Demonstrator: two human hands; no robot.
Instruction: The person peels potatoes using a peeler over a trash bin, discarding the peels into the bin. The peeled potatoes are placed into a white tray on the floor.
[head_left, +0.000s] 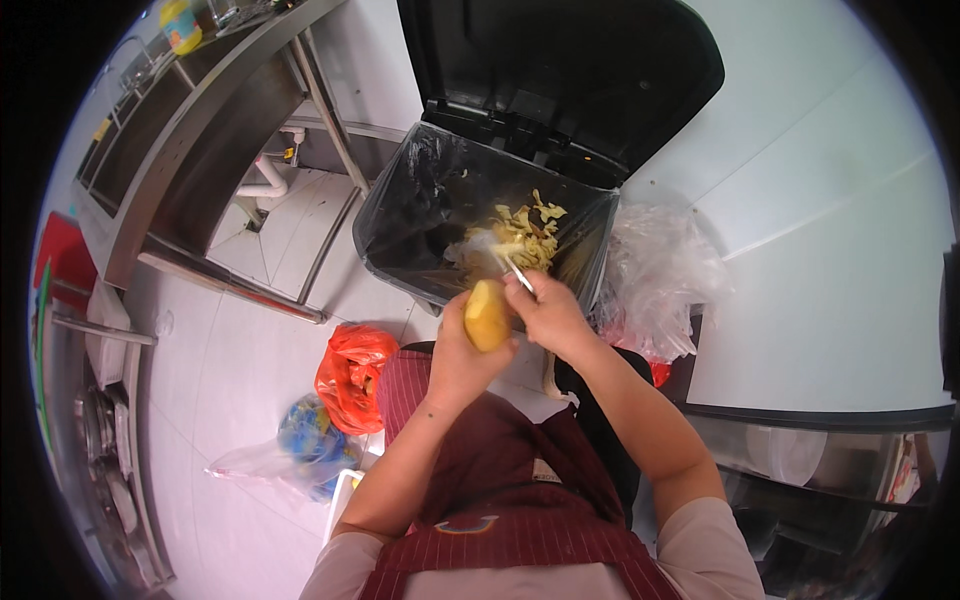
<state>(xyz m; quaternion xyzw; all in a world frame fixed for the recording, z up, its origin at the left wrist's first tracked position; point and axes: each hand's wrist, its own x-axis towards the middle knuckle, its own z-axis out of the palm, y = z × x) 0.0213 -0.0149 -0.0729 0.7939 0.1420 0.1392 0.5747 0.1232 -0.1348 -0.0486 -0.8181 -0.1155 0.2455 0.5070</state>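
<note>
My left hand (463, 356) grips a yellow potato (486, 319), which looks mostly peeled. Close beside it, my right hand (546, 311) is closed around a peeler (519, 271), whose blurred head points away from me over the bin. The peeler and the potato appear apart. Both hands are at the near rim of a black trash bin (365, 251) lined with a clear bag. Inside the bin lies a heap of yellowish peels (534, 229). Its black lid (555, 60) stands raised at the back.
On the floor to the left are a red plastic bag (352, 367) and a blue net bag (309, 435) in clear plastic. Clear plastic bags (652, 277) hang right of the bin. A steel sink stand (210, 127) is at the upper left. Part of a white container (339, 501) shows by my left arm.
</note>
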